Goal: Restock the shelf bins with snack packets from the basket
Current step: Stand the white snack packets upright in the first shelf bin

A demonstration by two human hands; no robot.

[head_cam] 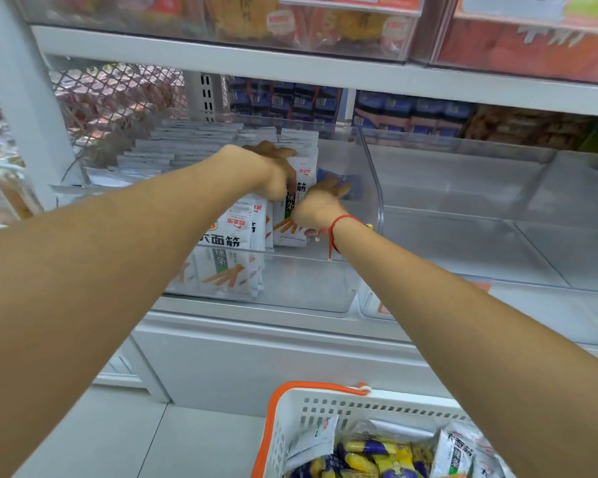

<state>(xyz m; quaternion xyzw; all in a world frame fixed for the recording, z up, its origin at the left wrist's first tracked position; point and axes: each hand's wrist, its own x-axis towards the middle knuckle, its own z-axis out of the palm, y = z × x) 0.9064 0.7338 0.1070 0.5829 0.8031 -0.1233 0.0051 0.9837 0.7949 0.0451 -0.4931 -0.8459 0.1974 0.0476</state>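
Both hands — left hand (pixel 273 174), right hand (pixel 320 210) — gripping white packets (pixel 296 215) reading 大面筋, standing in clear bin (pixel 290 291), basket (pixel 325 408) holding more.

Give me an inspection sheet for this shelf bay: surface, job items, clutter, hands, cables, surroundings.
Surface: white shelf carrying a clear bin, partly filled on its left side.
Job's things: white snack packets standing in rows in the bin; white basket with an orange rim below, holding white and purple-yellow packets.
Clutter: one small blue packet at the bin's right wall.
Hands: left hand grips the tops of upright packets; right hand is curled against the same stack, with a red string on its wrist.
Cables: nothing seen.
Surroundings: neighbouring clear bin to the right holds nothing visible; stocked bins above; mesh panel at back left.
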